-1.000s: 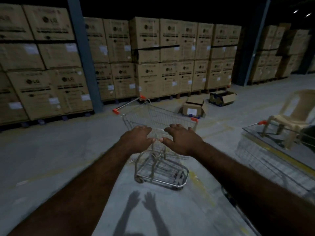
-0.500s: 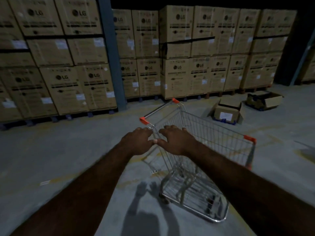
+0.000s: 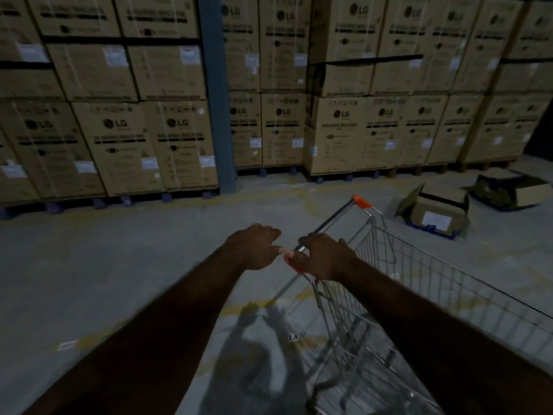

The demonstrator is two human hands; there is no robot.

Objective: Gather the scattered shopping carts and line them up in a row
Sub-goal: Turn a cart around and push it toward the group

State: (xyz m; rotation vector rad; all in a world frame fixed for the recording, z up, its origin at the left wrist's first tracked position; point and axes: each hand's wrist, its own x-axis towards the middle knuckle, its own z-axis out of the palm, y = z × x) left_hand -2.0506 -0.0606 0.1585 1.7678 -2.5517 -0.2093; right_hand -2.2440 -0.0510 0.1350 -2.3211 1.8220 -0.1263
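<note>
Right hand [image 3: 324, 257] is curled round the near end of the shopping cart [image 3: 377, 247] handle [image 3: 329, 223], at its orange cap. Left hand [image 3: 254, 245] is just beside it at 9 o'clock, fingers curled; I cannot tell if it grips anything. Cart basket stands at 4 o'clock on the floor [image 3: 119, 265]. Stacked cartons [image 3: 338, 130] are at 12 o'clock.

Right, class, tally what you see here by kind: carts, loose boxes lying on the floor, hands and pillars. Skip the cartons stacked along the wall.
shopping cart: 1
loose boxes on the floor: 2, the nearer box and the farther box
hands: 2, the left hand and the right hand
blue pillar: 1
Total: 6
</note>
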